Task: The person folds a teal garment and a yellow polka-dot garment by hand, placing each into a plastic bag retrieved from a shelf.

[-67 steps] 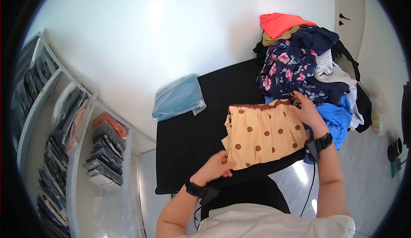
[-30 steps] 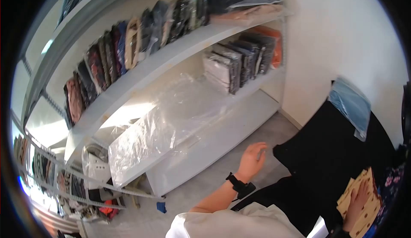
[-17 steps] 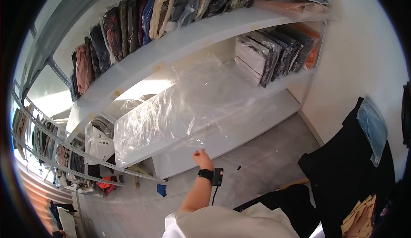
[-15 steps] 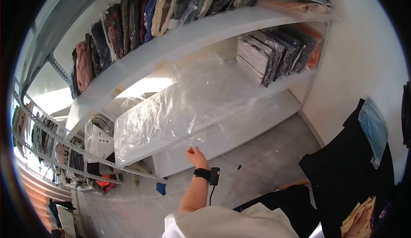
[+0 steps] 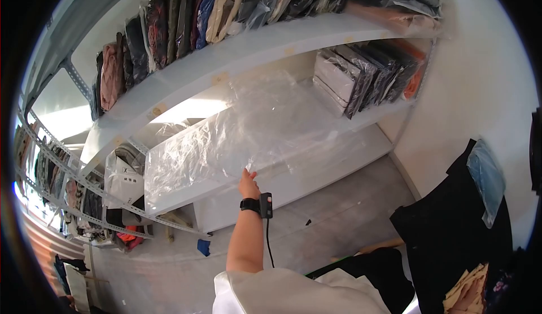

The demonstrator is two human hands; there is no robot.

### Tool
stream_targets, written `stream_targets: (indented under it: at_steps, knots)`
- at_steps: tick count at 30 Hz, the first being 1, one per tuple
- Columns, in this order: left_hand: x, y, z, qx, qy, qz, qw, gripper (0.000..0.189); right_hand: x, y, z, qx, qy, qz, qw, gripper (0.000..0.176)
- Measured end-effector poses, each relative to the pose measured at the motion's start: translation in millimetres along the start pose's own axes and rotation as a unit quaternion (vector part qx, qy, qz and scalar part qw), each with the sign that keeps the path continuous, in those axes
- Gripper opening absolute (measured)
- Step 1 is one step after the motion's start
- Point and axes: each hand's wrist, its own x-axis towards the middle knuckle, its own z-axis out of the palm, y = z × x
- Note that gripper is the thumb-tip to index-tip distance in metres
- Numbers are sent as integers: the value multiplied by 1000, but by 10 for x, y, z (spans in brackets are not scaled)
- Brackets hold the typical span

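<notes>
My left hand, with a black strap and small dark device on its wrist, reaches up to the front edge of the shelf. Its fingers are partly curled, with the fingertips a little apart, right at the edge of the clear plastic bags. These lie in a loose, crinkled layer across the white shelf board, and nothing shows lifted in the hand. My right hand is out of view.
Bagged garments stand in a row on the upper shelf. Several flat bagged garments lean at the shelf's right end. A black cloth with a blue bagged item is at right. A blue scrap lies on the floor.
My left hand has moved up and slightly left, from in front of the shelf to the edge of the plastic bags. Its fingers have loosened from a closed curl. The view has shifted slightly.
</notes>
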Motion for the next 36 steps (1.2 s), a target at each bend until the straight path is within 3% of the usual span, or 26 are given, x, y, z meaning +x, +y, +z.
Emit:
stream_targets:
  at_steps: [1,2,3,4,5,8,11,13,18,20,22,25,27,30,33,35,36]
  knots:
    - [39,34,43,-3,-4,-1,1000,34,-2,56,19,122,21,24,992,44]
    - [83,81,83,43,-2,26,999,30,0,115,5,122,27,23,992,44]
    - [115,114,150,90,0,53,995,26,23,-39,-46,-22,14,-16,1000,44]
    - [125,134,299,29,20,122,992,17,43,-177,-86,-165,-1,-52,985,44]
    - [129,181,388,27,16,122,992,17,62,-265,-111,-165,3,-51,985,44]
    - [-11,480,708,43,-4,308,950,21,96,-498,-173,-210,-9,-45,977,44]
    - [-31,754,929,120,14,364,924,24,88,-578,-195,-168,-2,-40,985,45]
    - [-333,930,1103,101,-26,343,934,24,78,-481,-163,-180,5,-58,982,45]
    - [-884,940,1435,40,-132,469,873,17,81,-609,-194,-173,5,-37,984,45]
    - [-1114,752,1529,63,-182,474,859,18,37,-447,-140,-158,7,-25,987,45]
    - [-1494,513,1639,79,-259,452,850,16,-10,-38,69,-81,-16,85,993,45]
    - [-2386,212,1720,116,-357,417,828,11,-58,106,48,-167,-19,64,984,47]
    - [-2975,11,1693,124,-418,388,812,11,-83,102,195,-180,139,25,974,40]
    - [-3803,-269,1607,143,-527,342,765,14,45,-1393,-4,125,80,36,988,43]
    - [-4521,-570,1474,141,-636,306,694,19,126,-2246,26,318,-146,-16,937,68]
    - [-4867,-730,1382,130,-695,284,648,21,26,-2444,318,408,-153,-30,899,72]
    - [-5007,-794,1352,129,-729,303,600,22,15,-2455,456,404,-121,-43,906,71]
